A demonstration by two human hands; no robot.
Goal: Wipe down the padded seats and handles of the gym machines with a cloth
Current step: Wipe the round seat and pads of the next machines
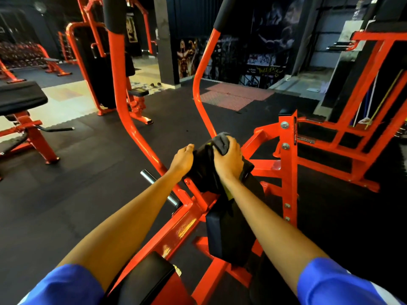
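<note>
Right hand (229, 159) bunches the soft, limp cloth (221, 142) on the firm pad (204, 170); left hand (182, 159) grips the pad's edge, likely steadying it.

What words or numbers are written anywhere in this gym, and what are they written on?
Nothing here reads clearly.
Black sticker on the red upright: print too blurred to read.
Yellow scrawl on the wall poster: too blurred to read.
Small label beside the seat pad: too small to read.
</note>
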